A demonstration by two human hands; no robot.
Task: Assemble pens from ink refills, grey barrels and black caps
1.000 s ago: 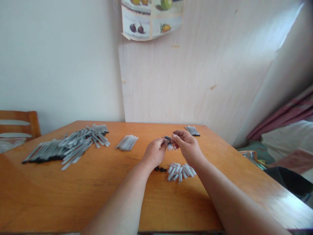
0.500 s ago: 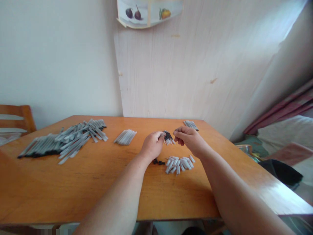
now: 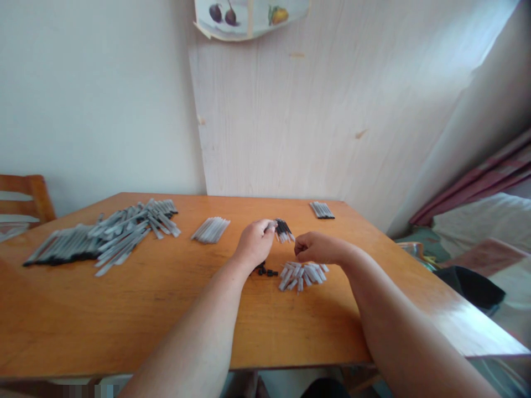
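No lettering, label, brand, number or sign could be read anywhere in view. The fruit sheet [image 3: 257, 19] at twelve o'clock showed painted shapes without legible words, and on the heap of slim sticks [image 3: 124, 235] at nine o'clock and the short white pieces [image 3: 309, 273] at five o'clock, any print was too small or blurred to make out.

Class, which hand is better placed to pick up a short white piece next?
Probably the right hand: its fingers are close to the short white pieces, while the left hand is farther off and seems to hold something small.
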